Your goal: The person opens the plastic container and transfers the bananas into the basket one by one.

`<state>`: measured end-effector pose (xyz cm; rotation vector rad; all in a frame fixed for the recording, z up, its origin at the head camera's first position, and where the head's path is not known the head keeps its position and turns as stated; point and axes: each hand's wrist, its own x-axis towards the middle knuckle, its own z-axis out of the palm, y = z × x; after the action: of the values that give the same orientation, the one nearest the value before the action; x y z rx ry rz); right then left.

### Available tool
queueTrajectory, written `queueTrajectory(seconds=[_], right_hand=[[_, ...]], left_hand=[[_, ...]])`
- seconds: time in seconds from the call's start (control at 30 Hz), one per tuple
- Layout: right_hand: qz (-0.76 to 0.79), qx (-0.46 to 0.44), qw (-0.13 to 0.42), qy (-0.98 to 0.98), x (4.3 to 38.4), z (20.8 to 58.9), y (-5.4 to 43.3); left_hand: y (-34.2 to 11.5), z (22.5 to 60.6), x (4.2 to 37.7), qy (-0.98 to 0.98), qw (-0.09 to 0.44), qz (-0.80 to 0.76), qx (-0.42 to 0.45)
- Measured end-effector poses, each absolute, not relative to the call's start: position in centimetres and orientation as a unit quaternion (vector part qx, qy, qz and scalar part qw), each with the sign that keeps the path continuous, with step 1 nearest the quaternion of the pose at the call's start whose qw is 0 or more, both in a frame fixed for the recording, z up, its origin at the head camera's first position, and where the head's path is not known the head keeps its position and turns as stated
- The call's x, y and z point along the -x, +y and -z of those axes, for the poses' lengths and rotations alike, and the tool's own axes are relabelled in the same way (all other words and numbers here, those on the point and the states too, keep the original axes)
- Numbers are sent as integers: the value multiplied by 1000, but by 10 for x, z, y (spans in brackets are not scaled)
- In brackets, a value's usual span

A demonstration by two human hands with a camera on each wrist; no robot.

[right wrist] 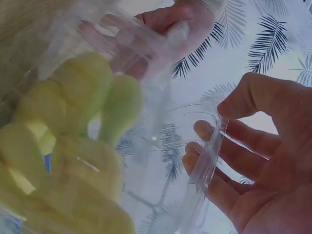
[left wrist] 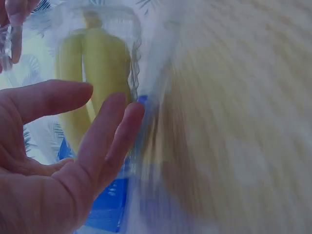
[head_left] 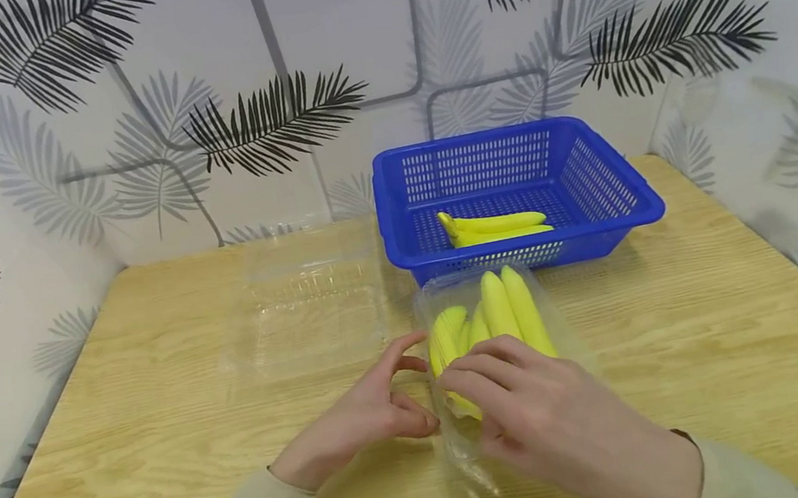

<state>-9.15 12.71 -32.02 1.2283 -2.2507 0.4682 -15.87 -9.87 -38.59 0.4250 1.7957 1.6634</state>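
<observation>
A clear plastic container (head_left: 462, 442) with several yellow bananas (head_left: 500, 303) in it stands on the table in front of the blue basket. My right hand (head_left: 549, 414) reaches over its near part in the head view. In the right wrist view, the thumb and fingers pinch a thin edge of clear plastic (right wrist: 207, 156). On the container's left side, my left hand (head_left: 382, 407) has thumb and fingers spread apart, their tips at the plastic wall. Through that wall the bananas (left wrist: 105, 63) show in the left wrist view. The right hand hides the near ends of the bananas.
Behind the container is a blue slotted basket (head_left: 527, 247) holding yellow bananas (head_left: 498, 227). Another clear plastic container (head_left: 319, 331) lies on the wooden table (head_left: 168, 448) to the left. A leaf-patterned wall (head_left: 341, 38) borders the table's far side.
</observation>
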Motion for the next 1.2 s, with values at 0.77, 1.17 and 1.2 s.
queueTrajectory(seconds=[0.77,1.17,1.2], right_hand=[[-129,-423,213,-871,109,359,119],[-249,-423,280,-825,114,348,123],[-254,-420,283,-824,115,347,124]], left_hand=[[-92,387,158,677,304,-654,-149],[-95,385,157,680,319,-643,-150],[-94,385,158,680,319,-643,-150]])
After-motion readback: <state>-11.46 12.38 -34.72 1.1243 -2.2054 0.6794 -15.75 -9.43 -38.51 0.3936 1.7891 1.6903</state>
